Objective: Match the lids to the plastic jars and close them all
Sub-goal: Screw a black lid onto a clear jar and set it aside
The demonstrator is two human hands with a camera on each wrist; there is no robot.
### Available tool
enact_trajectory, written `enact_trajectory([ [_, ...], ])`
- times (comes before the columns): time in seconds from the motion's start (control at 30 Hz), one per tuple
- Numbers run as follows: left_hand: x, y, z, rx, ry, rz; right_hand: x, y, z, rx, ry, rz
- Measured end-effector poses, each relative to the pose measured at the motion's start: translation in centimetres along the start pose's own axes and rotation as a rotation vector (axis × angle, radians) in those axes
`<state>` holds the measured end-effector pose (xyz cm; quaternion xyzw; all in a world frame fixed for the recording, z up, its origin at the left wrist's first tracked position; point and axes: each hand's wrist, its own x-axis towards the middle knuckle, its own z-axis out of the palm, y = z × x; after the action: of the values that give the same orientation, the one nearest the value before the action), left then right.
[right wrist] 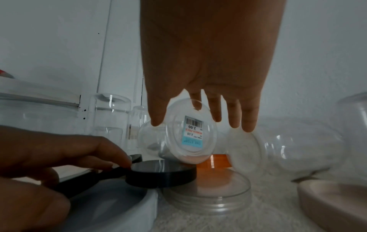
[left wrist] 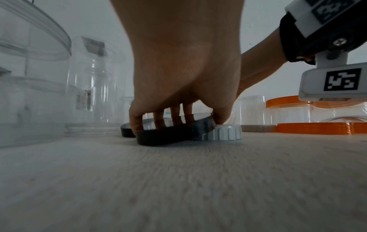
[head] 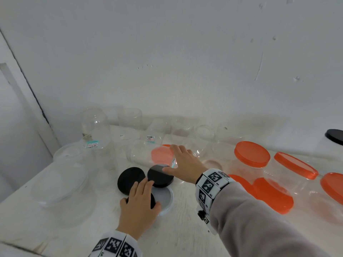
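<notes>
My left hand (head: 150,193) grips a black lid (left wrist: 174,133), fingers on its far rim and thumb at its right edge. The lid is tilted, one edge propped on a white ribbed lid (left wrist: 226,132) (head: 165,199). Two more black lids (head: 130,179) (head: 160,176) lie just beyond. My right hand (head: 169,158) (right wrist: 178,116) reaches with straight, spread fingers over the base of a clear jar (right wrist: 190,133) (head: 146,154) lying on its side. A price label is on that base. The index finger touches its upper edge and the thumb is beside it.
Several clear open jars (head: 95,128) (head: 157,130) stand along the wall, with big ones (head: 59,182) at left. Several orange-lidded jars (head: 251,156) (head: 272,195) crowd the right. A black-lidded jar (head: 336,136) is far right. An orange lid (right wrist: 214,161) lies behind the tipped jar; a beige lid (right wrist: 327,196) is nearby.
</notes>
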<state>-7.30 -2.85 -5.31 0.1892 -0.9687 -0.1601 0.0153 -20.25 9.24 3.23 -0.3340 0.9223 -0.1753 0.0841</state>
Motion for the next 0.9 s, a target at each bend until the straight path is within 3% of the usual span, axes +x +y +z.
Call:
enact_trajectory([
  [0.17,0.1,0.0,0.2,-0.004,0.009,-0.001,0.3,-0.4,0.1,0.053,0.003,-0.002],
  [0.53,0.0,-0.2,0.3,-0.002,0.026,0.016,0.6,-1.0,0.4,-0.132,0.016,-0.027],
  [0.7,-0.1,-0.3,0.4,-0.021,0.048,0.017,-0.1,0.2,0.0,0.010,0.016,0.054],
  [0.9,0.1,-0.3,0.2,-0.145,0.065,-0.009,-1.5,1.9,-0.6,0.518,0.030,0.266],
])
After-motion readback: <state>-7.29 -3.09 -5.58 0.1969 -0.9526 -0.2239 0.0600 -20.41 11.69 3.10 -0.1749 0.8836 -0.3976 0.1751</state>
